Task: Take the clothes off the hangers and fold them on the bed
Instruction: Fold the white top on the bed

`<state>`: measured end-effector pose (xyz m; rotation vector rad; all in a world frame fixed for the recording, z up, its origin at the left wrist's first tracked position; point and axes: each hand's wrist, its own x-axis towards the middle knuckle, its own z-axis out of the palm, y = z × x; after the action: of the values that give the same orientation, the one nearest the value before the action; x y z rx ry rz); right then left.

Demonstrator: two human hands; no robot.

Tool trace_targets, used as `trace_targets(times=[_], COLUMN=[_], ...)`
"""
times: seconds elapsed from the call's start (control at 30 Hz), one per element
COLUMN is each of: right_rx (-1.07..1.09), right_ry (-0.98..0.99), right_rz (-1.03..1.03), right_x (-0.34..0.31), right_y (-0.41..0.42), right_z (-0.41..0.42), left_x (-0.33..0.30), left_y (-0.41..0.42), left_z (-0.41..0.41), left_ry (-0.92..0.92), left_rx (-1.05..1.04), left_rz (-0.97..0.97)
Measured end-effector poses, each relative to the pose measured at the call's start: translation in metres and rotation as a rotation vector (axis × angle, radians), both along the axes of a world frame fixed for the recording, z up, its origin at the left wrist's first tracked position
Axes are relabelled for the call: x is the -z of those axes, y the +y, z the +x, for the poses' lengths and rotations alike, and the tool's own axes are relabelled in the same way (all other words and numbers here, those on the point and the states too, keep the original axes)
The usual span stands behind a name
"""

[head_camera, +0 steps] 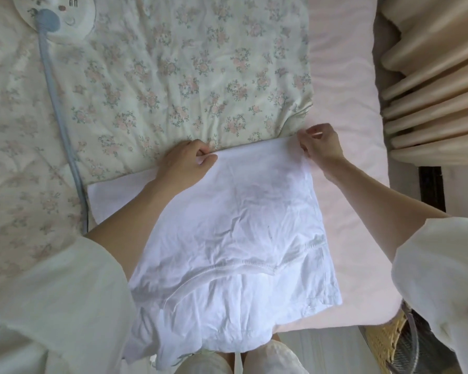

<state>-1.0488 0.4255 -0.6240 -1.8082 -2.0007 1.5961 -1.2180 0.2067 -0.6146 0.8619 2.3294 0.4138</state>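
Two hands, one white shirt, no more clothes in view. Left hand [185, 160] pinches the far edge of the shirt [235, 225] at its left end, thumb on top, fingers curled under the fold. Right hand [320, 147] pinches the same far edge at its right corner, fingertips closed on the cloth. Shirt lies spread between the two hands and the person's body, far edge stretched straight from hand to hand, near end bunched and hanging off the bed's near edge over the person's legs. One stitched hem seam curves across the shirt's lower half. A flat white part of the shirt sticks out to the left, under the left forearm. Both arms wear pale loose sleeves [52, 300] pushed up to the elbow. Shirt rests on the bed, partly on one pink sheet [343, 103], its far left part on one floral quilt [173, 63] that covers the bed's left and far area. One round white controller [57, 17] with one grey cable [62, 130] lies on the quilt, far left; cable runs down just beside the shirt's left flap. Bare pink sheet right of the shirt up to the bed's right edge. Beige curtain [430, 90] hangs beyond that edge. One wicker basket [389, 341] at lower right, off the bed.
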Motion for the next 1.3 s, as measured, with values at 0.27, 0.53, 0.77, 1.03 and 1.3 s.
trace_targets(times=[0.27,0.53,0.77,1.03,1.3], right_rx=[-1.15,-1.266,-0.861,-0.638,-0.679], right_ry=[-0.299,-0.358,-0.334,-0.145,-0.064], right_rz=[0.468,0.711,0.888,1.071,0.985], right_x=[-0.013,-0.041,-0.095,-0.13,-0.076], right_y=[-0.019,-0.017,0.018,0.022,-0.064], right_z=[-0.025,-0.045,-0.076,-0.079,0.045], left_x=[-0.025,-0.048,-0.109,-0.139,-0.088], left_y=[-0.055,-0.072,-0.025,-0.034,-0.146], left_z=[-0.055,-0.094,-0.135,-0.129,-0.015], left_ry=[-0.411,-0.318,0.211,0.766,0.685], left_rx=[0.043,0.27,0.049,0.053,0.214], left_rz=[-0.396,-0.701,-0.339,0.063,0.008])
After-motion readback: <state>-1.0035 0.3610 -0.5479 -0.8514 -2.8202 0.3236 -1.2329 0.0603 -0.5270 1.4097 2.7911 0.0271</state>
